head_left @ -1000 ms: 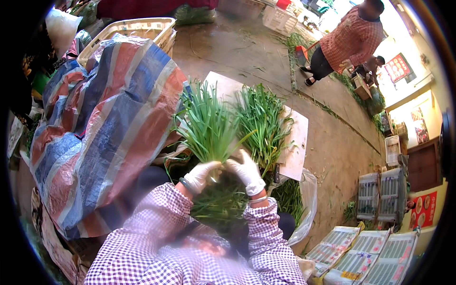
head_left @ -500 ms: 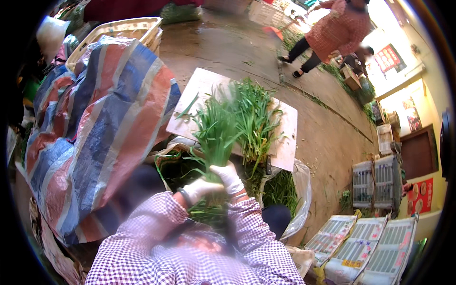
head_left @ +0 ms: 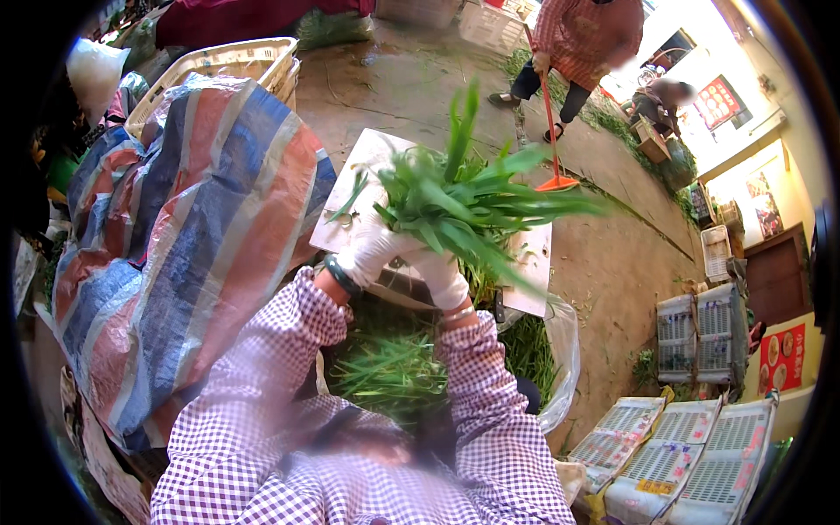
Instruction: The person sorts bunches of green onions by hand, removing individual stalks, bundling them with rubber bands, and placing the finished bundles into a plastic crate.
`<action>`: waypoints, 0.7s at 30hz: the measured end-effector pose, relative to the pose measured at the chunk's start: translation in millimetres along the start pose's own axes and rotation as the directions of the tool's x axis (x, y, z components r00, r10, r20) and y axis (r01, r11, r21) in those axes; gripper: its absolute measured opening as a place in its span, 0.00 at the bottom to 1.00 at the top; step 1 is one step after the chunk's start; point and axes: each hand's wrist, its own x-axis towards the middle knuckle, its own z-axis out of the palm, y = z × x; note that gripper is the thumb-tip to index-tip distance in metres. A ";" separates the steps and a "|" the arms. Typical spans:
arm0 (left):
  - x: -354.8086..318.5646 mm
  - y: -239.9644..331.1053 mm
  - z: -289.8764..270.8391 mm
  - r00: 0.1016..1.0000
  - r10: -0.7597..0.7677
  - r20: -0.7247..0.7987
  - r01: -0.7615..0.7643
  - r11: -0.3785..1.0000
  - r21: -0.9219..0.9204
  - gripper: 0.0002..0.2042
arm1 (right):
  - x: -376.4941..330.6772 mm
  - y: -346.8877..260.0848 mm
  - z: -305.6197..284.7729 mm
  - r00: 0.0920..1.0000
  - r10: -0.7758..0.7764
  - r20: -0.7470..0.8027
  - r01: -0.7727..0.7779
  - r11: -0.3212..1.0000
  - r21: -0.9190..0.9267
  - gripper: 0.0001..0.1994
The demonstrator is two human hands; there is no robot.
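Note:
My left hand [head_left: 372, 249] and my right hand [head_left: 440, 276], both in white gloves, are closed together around the lower end of a bunch of long, flat-leaved greens [head_left: 477, 201]. Its leaves fan out away from me and to the right, blurred by motion. Beneath the bunch lies a pale board [head_left: 530, 299], largely covered by it. More greens on the board are mostly hidden. Below my wrists, loose greens [head_left: 394, 372] fill the space in front of my body. A clear plastic bag [head_left: 564, 359] with cut greens stands by my right forearm.
A striped woven sheet [head_left: 201, 227] bulges up at my left, before a cream plastic basket [head_left: 284, 54]. White crates [head_left: 612, 433] stand at lower right. Ahead, a person [head_left: 582, 44] holds an orange-handled broom or dustpan [head_left: 556, 182]; another person [head_left: 661, 101] bends farther back.
Both hands have moved up and away from my body with the bunch, which has tipped from upright to fanning rightward over the board. The walking person has shifted left, and the orange-handled tool shows clearly.

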 end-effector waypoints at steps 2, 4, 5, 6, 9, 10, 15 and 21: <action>12.5 -18.2 -28.1 0.999 -0.040 0.023 0.038 0.997 0.070 0.26 | 19.1 6.1 13.0 0.982 0.169 0.082 -0.188 0.862 0.471 0.16; 27.0 -25.7 -50.0 0.992 -0.122 0.001 0.113 0.922 0.370 0.28 | 25.5 17.7 24.9 0.949 0.206 0.240 -0.307 0.779 0.546 0.15; 32.3 -29.4 -53.2 0.995 -0.094 0.044 0.075 0.945 0.318 0.28 | 31.2 21.8 26.9 0.924 0.222 0.312 -0.368 0.738 0.566 0.15; 37.7 -33.5 -54.5 0.994 -0.062 0.088 0.037 0.964 0.262 0.28 | 32.2 26.3 22.4 0.898 0.237 0.371 -0.426 0.678 0.599 0.16; 45.8 -17.0 -41.3 0.993 -0.041 0.110 -0.003 0.929 0.371 0.29 | 40.3 25.0 6.4 0.984 -0.023 0.175 0.031 0.998 -0.048 0.14; 46.3 -2.2 -23.8 0.994 0.038 0.104 -0.093 0.795 0.600 0.30 | 46.8 28.0 -5.2 0.983 -0.130 0.133 0.149 0.977 -0.150 0.14; 43.6 -32.3 -53.7 0.955 0.203 0.216 -0.295 0.712 0.638 0.28 | 84.2 -70.1 -50.6 0.638 0.448 0.627 -0.729 0.086 0.680 0.20; 27.3 -81.5 -66.7 0.997 0.026 -0.070 -0.026 1.000 0.002 0.16 | 83.1 -106.2 -83.3 0.788 0.196 0.583 -0.587 -0.045 0.809 0.27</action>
